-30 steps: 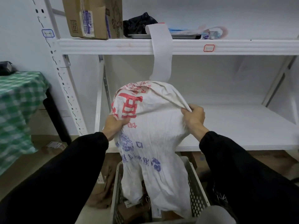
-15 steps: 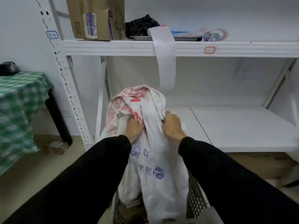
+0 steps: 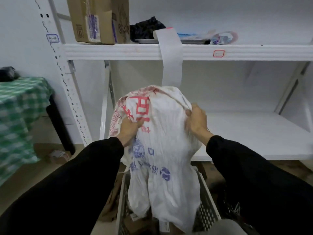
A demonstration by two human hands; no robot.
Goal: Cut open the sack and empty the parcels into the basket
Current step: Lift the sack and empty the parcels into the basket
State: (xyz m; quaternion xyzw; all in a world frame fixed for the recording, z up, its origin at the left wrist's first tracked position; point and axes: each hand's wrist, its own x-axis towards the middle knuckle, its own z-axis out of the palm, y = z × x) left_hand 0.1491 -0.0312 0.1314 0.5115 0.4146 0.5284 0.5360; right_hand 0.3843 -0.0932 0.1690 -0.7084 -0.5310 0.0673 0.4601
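**Clerk:** Item: white woven sack with red and blue print. Position?

**Keeper:** Hung over the grey perforated plastic basket, long axis vertical. Its lower end drops inside the basket, straight below the hands.

**Clerk:** Hands?

**Keeper:** Both at the top end. The left hand bunches cloth by the red print; the right hand grips the upper right corner, slightly higher.

**Clerk:** Contents?

**Keeper:** Some brown parcels lie in the basket. A straight upward lift and shake seems due; what stays inside cannot be told.

The hands, bunched together half a second ago, are spreading apart: right hand gripping the sack further right, pulling its top taut.
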